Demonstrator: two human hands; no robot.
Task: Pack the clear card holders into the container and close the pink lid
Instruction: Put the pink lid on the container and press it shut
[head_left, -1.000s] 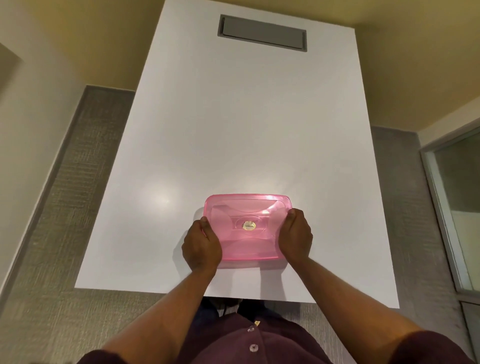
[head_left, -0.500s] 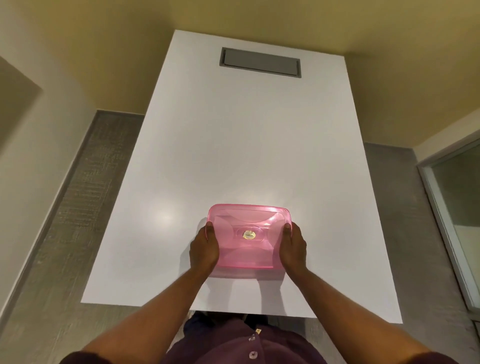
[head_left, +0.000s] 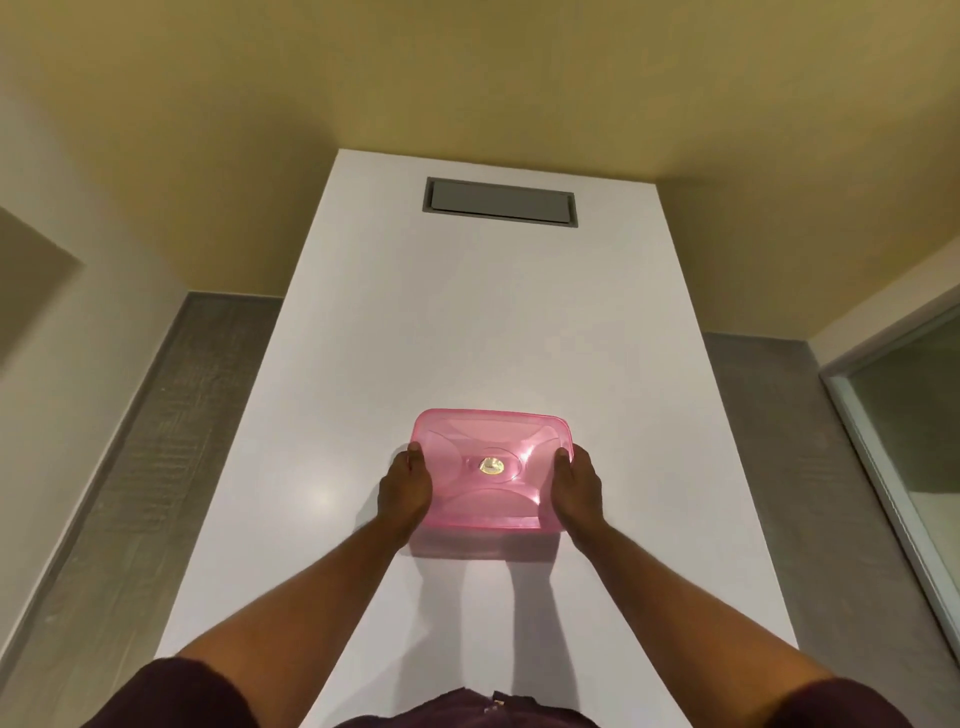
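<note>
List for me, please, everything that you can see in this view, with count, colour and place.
pink lid: one, translucent pink, on the container, near the table's near end, between the two hands.
container: one, mostly hidden under the lid; its contents cannot be seen.
sticker: one, gold, at the lid's centre.
table: one, white, long, running away from the person.
panel: one, grey, set flush in the table's far end.
floor: grey, on both sides of the table.
glass pane: one, pale-framed, at the right edge.
left hand: one, gripping the lid's left edge.
right hand: one, gripping the lid's right edge.
sleeves: two, dark maroon, at the bottom corners.
</note>
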